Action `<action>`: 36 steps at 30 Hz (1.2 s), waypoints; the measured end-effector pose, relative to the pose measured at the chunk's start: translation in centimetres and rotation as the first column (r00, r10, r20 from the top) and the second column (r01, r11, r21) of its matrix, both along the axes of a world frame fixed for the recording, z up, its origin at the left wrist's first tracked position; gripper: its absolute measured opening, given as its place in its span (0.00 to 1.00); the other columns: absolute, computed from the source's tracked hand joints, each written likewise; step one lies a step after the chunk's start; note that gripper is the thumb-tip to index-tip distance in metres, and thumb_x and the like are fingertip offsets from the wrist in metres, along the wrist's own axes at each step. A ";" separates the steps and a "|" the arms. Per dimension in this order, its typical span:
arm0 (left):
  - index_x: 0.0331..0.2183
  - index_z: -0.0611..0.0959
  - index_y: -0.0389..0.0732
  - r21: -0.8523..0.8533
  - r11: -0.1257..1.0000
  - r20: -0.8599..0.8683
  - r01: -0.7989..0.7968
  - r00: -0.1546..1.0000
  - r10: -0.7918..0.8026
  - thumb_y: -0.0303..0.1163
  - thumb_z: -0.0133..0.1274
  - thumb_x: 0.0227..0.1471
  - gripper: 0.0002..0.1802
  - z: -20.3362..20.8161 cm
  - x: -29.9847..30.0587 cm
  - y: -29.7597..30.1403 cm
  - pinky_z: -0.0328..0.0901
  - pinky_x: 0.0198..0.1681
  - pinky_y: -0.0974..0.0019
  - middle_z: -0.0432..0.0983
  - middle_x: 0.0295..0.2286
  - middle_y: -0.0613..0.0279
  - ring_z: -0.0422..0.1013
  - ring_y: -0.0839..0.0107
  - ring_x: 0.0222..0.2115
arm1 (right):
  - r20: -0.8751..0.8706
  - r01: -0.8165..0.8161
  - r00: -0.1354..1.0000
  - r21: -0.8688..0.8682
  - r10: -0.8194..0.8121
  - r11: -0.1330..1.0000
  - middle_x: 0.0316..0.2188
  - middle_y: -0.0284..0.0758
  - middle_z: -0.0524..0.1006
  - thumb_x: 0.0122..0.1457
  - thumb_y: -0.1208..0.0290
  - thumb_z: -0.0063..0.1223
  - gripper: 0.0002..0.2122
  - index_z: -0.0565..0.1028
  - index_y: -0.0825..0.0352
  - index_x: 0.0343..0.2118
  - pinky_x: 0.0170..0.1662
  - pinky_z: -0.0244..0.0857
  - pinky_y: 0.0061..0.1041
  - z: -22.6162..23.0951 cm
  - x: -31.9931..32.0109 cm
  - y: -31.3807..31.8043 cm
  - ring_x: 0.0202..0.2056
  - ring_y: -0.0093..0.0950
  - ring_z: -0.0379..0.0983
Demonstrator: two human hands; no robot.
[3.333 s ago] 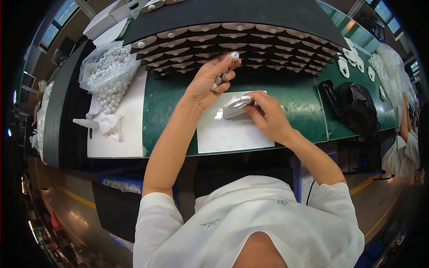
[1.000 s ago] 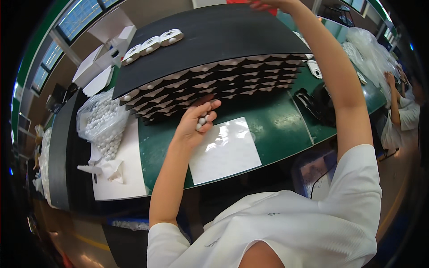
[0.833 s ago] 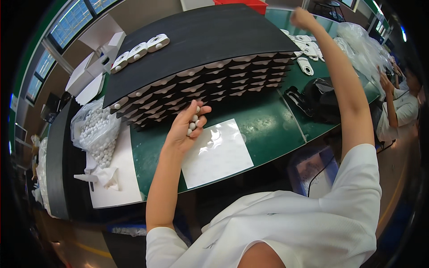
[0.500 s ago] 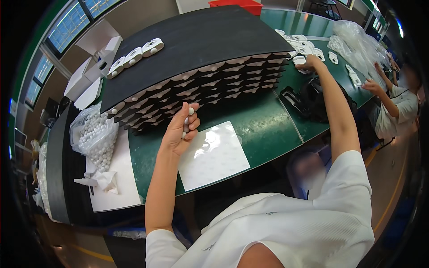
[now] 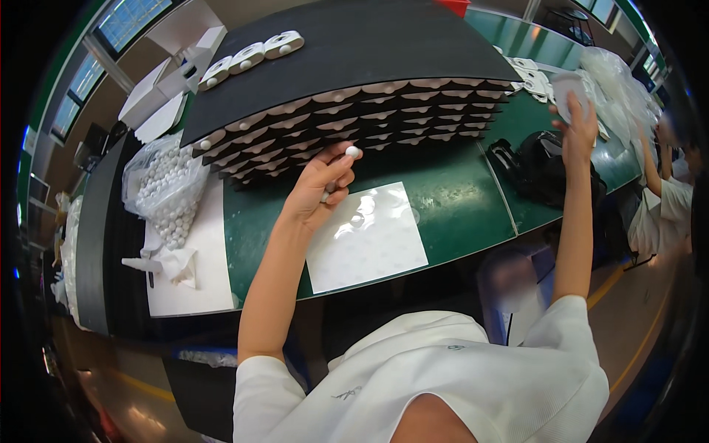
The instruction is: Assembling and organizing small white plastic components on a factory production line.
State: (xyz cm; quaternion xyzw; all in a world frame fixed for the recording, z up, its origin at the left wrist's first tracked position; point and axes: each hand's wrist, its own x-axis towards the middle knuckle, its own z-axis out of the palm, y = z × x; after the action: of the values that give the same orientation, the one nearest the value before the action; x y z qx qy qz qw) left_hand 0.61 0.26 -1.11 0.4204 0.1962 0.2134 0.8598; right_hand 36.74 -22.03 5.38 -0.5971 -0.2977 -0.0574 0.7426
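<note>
My left hand (image 5: 319,186) is closed around small white balls. One white ball (image 5: 353,152) sits between thumb and fingertip, and at least one more shows in the curled fingers. My right hand (image 5: 579,133), raised above the right of the table, grips a flat white plastic piece (image 5: 569,94), slightly blurred. Three white oval housings (image 5: 247,59) with balls on their near sides stand in a row on top of a stack of black trays (image 5: 384,52). More white housings (image 5: 530,77) lie beyond the stack's right end.
A clear bag of white balls (image 5: 173,192) rests on the left of the green table (image 5: 458,207). Before me lies a glossy white sheet (image 5: 367,244). A black bag (image 5: 543,159) and clear plastic bags (image 5: 613,88) are at right, near another person's arm (image 5: 650,166).
My right hand has lifted a white plastic piece from the pile and drawn it back toward me. In my left hand, a ball has come out to the fingertips. The view has shifted.
</note>
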 end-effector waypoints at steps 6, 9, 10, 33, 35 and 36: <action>0.40 0.75 0.37 -0.048 0.998 -0.007 -0.037 0.999 0.037 0.34 0.53 0.54 0.14 0.1 0.1 -0.1 0.48 0.13 0.85 0.73 0.36 0.61 0.59 0.84 0.21 | 0.113 -0.203 0.963 -0.293 0.245 0.934 0.29 0.34 0.76 0.53 0.80 0.57 0.06 0.73 0.69 0.33 0.25 0.64 0.12 -1.4 -10.3 -1.3 0.26 0.17 0.72; 0.40 0.75 0.35 -0.055 0.998 0.009 -0.044 0.999 0.044 0.38 0.53 0.54 0.17 0.1 0.0 -0.1 0.49 0.12 0.84 0.72 0.34 0.61 0.59 0.84 0.21 | 0.156 -0.494 0.810 -0.339 0.566 0.801 0.32 0.34 0.77 0.44 0.88 0.56 0.10 0.76 0.71 0.31 0.40 0.66 0.17 -3.3 -14.6 1.1 0.35 0.20 0.72; 0.40 0.75 0.35 -0.060 0.997 0.016 -0.042 0.999 0.043 0.39 0.53 0.54 0.17 0.1 -0.1 -0.1 0.48 0.12 0.84 0.72 0.34 0.61 0.59 0.84 0.21 | 0.106 -0.573 0.761 -0.354 0.640 0.740 0.32 0.34 0.77 0.43 0.88 0.57 0.11 0.77 0.71 0.31 0.41 0.66 0.18 -3.8 -15.8 1.8 0.36 0.20 0.72; 0.42 0.76 0.38 -0.035 0.999 0.070 -0.039 0.997 0.041 0.34 0.57 0.51 0.17 -0.4 -0.2 0.7 0.48 0.13 0.85 0.73 0.36 0.62 0.58 0.86 0.22 | -0.397 -0.862 0.500 -0.312 0.770 0.399 0.32 0.30 0.75 0.56 0.75 0.53 0.08 0.74 0.70 0.38 0.42 0.65 0.17 -8.6 -21.6 7.7 0.36 0.17 0.70; 0.42 0.76 0.38 -0.033 0.999 0.069 -0.040 0.997 0.042 0.34 0.57 0.51 0.17 -0.4 -0.2 0.7 0.49 0.13 0.85 0.73 0.36 0.62 0.59 0.86 0.22 | -0.379 -0.838 0.535 -0.348 0.755 0.420 0.32 0.30 0.75 0.57 0.74 0.52 0.08 0.74 0.70 0.39 0.40 0.66 0.18 -8.7 -21.8 7.8 0.34 0.17 0.71; 0.42 0.76 0.37 -0.044 0.998 0.075 -0.039 0.996 0.042 0.33 0.57 0.51 0.16 -0.4 -0.2 0.6 0.49 0.13 0.84 0.73 0.35 0.62 0.59 0.85 0.22 | -0.360 -0.830 0.546 -0.352 0.756 0.432 0.32 0.30 0.75 0.57 0.74 0.52 0.08 0.74 0.69 0.39 0.40 0.66 0.18 -8.7 -21.9 7.8 0.34 0.17 0.71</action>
State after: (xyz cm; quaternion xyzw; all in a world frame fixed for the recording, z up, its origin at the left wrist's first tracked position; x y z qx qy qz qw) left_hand 0.38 0.91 -1.49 0.3894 0.1763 0.2425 0.8709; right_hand 14.80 -14.25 -3.34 -0.5534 -0.4912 0.4197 0.5257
